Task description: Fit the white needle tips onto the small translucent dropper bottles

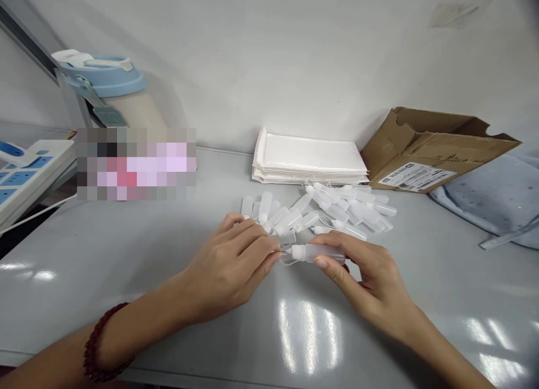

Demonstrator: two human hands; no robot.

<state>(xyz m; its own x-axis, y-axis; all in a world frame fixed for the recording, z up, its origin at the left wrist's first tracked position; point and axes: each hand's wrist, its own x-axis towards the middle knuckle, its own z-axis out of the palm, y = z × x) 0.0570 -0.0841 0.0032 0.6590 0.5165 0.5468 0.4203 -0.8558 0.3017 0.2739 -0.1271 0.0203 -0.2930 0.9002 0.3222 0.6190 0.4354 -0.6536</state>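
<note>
A small translucent bottle (324,253) with a white cap lies level in my right hand (366,277), held between thumb and fingers around its body. At the bottle's tip, my left hand (240,260) has thumb and fingers pinched together; what sits between the fingertips is too small to make out. A thin clear strap loops below the cap. Just behind both hands is a loose heap of similar small bottles (337,205), some of them partly hidden by my left hand.
White padded envelopes (311,152) are stacked behind the bottles. An open cardboard box (446,153) and light blue fabric (497,192) are at the right. A large blue-lidded bottle (135,108) and a power strip (37,170) stand left, near a blurred patch. The grey table (168,344) reflects light.
</note>
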